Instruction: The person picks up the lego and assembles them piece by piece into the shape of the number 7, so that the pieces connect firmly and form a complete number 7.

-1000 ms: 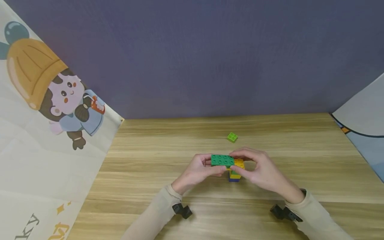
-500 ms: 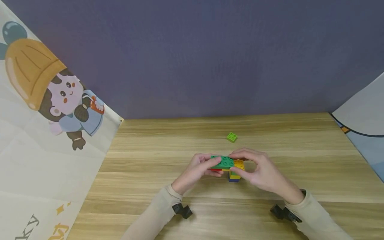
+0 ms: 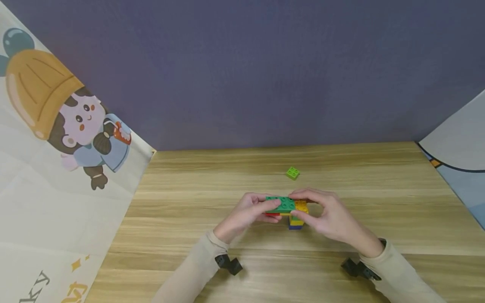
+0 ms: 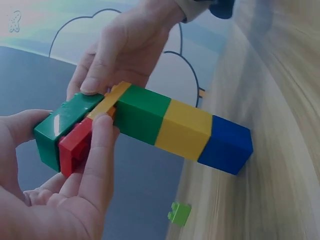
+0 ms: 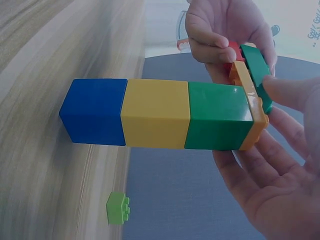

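Observation:
A tower of blue (image 4: 227,147), yellow (image 4: 185,130) and green (image 4: 142,112) toy bricks stands upright on the table, topped by a flat orange brick (image 3: 302,206) that juts out to the left. On the overhang lies a long green brick (image 3: 288,204), with a red brick (image 4: 75,142) under its left end. My left hand (image 3: 242,214) pinches the green and red bricks, thumb on top and fingers below. With thumb and fingers on opposite sides, my right hand (image 3: 329,216) holds the long green brick's right end beside the orange studs. Fingers partly hide the joint.
A small lime green brick (image 3: 293,173) lies on the wooden table (image 3: 204,176) behind the tower. A dark blue panel (image 3: 242,75) rises along the table's back edge, and a printed cartoon sheet (image 3: 125,181) borders the left side.
My left thumb has moved from the long green brick's front side onto its top. The brick has tilted slightly, and the red brick below now shows. My right hand stays almost still.

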Action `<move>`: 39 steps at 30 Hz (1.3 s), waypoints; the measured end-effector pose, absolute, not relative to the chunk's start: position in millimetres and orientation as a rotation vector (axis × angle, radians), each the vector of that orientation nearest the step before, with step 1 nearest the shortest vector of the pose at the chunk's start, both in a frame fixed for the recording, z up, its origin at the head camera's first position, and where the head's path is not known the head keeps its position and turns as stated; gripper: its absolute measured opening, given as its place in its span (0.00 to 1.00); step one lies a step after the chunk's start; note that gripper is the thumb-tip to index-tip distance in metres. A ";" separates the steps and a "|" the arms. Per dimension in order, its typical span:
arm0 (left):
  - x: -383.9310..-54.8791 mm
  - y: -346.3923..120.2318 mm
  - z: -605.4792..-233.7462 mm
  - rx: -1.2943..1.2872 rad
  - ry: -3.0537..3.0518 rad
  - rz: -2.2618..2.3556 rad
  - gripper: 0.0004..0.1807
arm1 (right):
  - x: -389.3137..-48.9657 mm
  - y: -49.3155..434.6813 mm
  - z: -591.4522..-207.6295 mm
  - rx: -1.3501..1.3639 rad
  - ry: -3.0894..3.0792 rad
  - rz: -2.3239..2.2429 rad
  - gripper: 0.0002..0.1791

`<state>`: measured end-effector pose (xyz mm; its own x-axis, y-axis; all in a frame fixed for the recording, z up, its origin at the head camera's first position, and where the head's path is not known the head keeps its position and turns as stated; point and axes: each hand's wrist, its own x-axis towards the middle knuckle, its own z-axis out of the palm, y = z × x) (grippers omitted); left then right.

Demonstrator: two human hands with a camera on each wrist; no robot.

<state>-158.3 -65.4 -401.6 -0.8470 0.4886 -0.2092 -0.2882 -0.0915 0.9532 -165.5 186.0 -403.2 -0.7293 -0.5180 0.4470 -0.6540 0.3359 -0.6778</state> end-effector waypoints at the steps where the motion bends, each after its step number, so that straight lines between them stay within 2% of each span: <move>1: -158.7 -65.6 -400.9 0.207 1.669 1.978 0.21 | -165.6 185.9 -403.2 1.082 -2.442 1.342 0.24; 24: -159.6 -65.3 -400.3 0.142 1.620 1.980 0.22 | -165.2 184.8 -408.7 1.093 -2.454 1.233 0.23; 39: -157.3 -61.8 -400.0 0.168 1.665 1.946 0.23 | -164.3 186.6 -417.3 1.110 -2.411 1.323 0.26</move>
<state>-157.3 -61.8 -400.0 -0.8313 0.4905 -0.2613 -0.3339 -0.0649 0.9404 -164.3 186.6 -417.3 -0.7068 -0.5258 0.4733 -0.6816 0.3273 -0.6544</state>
